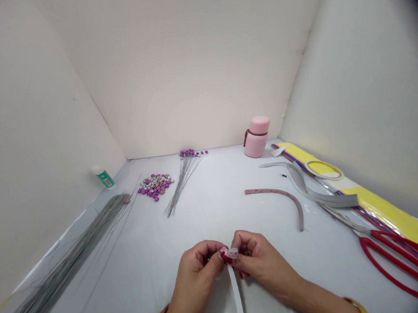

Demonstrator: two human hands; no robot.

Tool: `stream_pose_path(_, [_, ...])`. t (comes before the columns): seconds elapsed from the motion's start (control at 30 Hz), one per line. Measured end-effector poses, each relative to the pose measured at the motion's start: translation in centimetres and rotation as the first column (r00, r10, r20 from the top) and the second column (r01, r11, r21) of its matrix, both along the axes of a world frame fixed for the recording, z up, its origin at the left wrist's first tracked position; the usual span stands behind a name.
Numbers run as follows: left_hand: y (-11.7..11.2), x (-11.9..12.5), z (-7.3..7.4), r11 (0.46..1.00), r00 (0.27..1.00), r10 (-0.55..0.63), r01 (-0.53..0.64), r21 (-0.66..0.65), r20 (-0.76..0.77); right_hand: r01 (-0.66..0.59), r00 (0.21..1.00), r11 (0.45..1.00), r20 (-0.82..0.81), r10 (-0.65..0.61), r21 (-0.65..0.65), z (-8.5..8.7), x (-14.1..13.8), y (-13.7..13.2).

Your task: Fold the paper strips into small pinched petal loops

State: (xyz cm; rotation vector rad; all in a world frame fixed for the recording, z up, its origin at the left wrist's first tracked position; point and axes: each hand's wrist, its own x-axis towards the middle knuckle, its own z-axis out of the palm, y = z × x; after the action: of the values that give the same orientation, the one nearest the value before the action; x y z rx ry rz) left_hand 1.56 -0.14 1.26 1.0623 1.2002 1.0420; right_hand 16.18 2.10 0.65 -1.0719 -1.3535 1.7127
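Observation:
My left hand (197,269) and my right hand (259,260) meet at the near edge of the white table, fingers pinched together. Between their fingertips sits the rolled end of a grey strip with a red dotted face (230,254). The strip's loose white tail (237,293) hangs down toward me between my wrists. Both hands grip the roll from either side.
A curved grey dotted strip (287,198) and more grey strips (315,192) lie to the right, by red-handled scissors (391,258), a tape ring (324,169) and yellow sheets (388,210). A pink bottle (256,136), purple beads (155,185), beaded wires (184,179), a wire bundle (69,261) and a glue bottle (103,177) lie around.

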Motion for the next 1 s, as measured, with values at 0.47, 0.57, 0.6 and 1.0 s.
stream_pose_path(0.47, [0.2,0.1,-0.2,0.997,0.997,0.065,-0.063,-0.048,0.036,-0.012,0.96,0.935,0.265,-0.089,0.356,-0.1,0.6,-0.3])
stream_pose_path(0.57, [0.2,0.3,0.0,0.997,0.997,0.05,-0.047,-0.062,0.05,-0.032,0.95,0.942,0.302,-0.074,0.334,-0.2,0.6,-0.2])
stream_pose_path(0.6, [0.3,0.3,0.1,0.997,0.998,0.047,-0.045,-0.059,0.034,-0.031,0.952,0.947,0.299,-0.069,0.32,-0.2,0.5,-0.2])
stream_pose_path(1.0, [0.2,-1.6,0.2,0.909,0.731,0.177,0.135,0.394,-0.659,-0.144,0.83,0.517,0.388,-0.401,0.844,1.1,2.0,-0.7])
